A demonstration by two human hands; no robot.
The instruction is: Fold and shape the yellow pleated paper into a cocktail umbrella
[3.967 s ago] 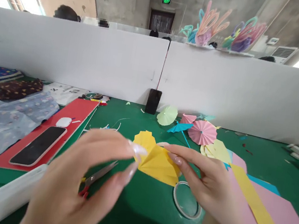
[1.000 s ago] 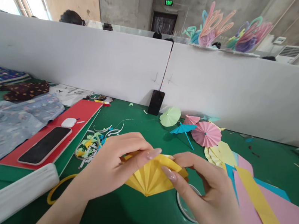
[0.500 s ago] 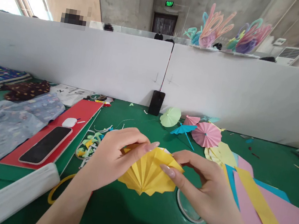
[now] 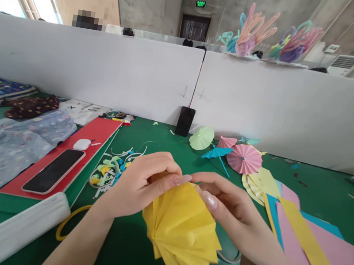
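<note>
A yellow pleated paper canopy (image 4: 187, 228), like the top of a small paper umbrella, hangs between my hands with its folds fanned toward me. My left hand (image 4: 141, 185) pinches its upper left edge between thumb and fingers. At the upper right edge, my right hand (image 4: 233, 204) grips the paper with thumb and bent fingers, the fingertips partly hidden behind it. Beyond the hands lie finished-looking paper umbrellas: a pale green one (image 4: 201, 138), a blue one (image 4: 217, 152) with a stick, and a pink one (image 4: 244, 159).
Coloured paper sheets (image 4: 325, 259) and pale yellow paper rounds (image 4: 261, 181) lie at right. A tape roll (image 4: 229, 259) sits under the right hand. At left are paper scraps (image 4: 103, 174), a phone (image 4: 54, 171) on a red board (image 4: 96, 133), and a white pouch (image 4: 17, 228). White partitions (image 4: 90, 65) stand behind.
The yellow canopy has turned and tipped, its pointed centre shifting left and its broad folded side now facing me lower down. My right hand has moved slightly left along its upper edge.
</note>
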